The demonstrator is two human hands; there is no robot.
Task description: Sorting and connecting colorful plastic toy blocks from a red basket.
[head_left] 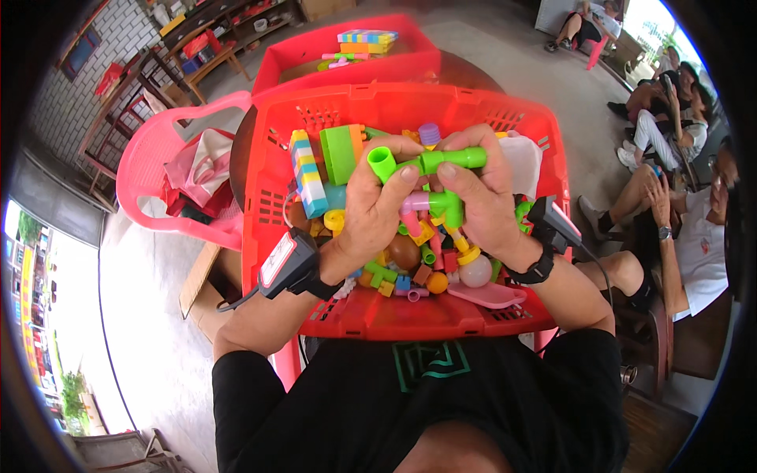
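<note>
Above a red plastic basket (347, 322), both my hands grip a bright green toy pipe assembly (453, 160). My left hand (374, 206) pinches its left part, where an open tube end (382, 162) faces up. My right hand (490, 206) closes round the straight piece on the right. Just below, between the hands, is a pink tube joined to a green connector (448, 210); I cannot tell whether it is attached to the held pipes. Inside the basket are a striped block stack (308, 175), a green block (339, 155), an orange ball (436, 283) and a pale ball (475, 272).
Behind the basket stands a red tray (284, 59) holding a striped block stack (367, 37) and some tubes. A pink chair (142, 177) with a bag on it is at the left, near a cardboard box (206, 296). Several people sit along the right side.
</note>
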